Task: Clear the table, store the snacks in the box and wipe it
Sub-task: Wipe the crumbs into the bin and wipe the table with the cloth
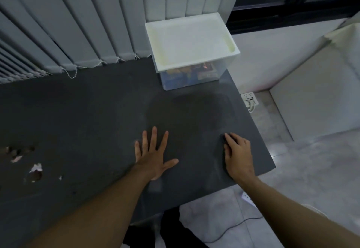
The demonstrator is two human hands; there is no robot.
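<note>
The dark grey table point(87, 115) fills most of the view. At its back right stands a clear plastic box point(222, 72) with a white lid point(191, 41) on top. Colourful snack packets point(187, 75) show through its front wall. My left hand point(153, 154) lies flat on the table with its fingers spread, holding nothing. My right hand point(237, 154) rests near the table's right edge, its fingers lying over what looks like a dark cloth point(222, 142), which is hard to tell from the surface. A darker, damp-looking patch point(187, 111) lies between my hands and the box.
Chipped, pale spots point(35, 169) mark the table at the left. Grey vertical blinds point(68, 23) hang behind it. The table ends just right of my right hand, above a tiled floor with a wall socket point(249, 99), a power strip point(247, 197) and a cable. A pale cabinet point(311, 101) stands at the right.
</note>
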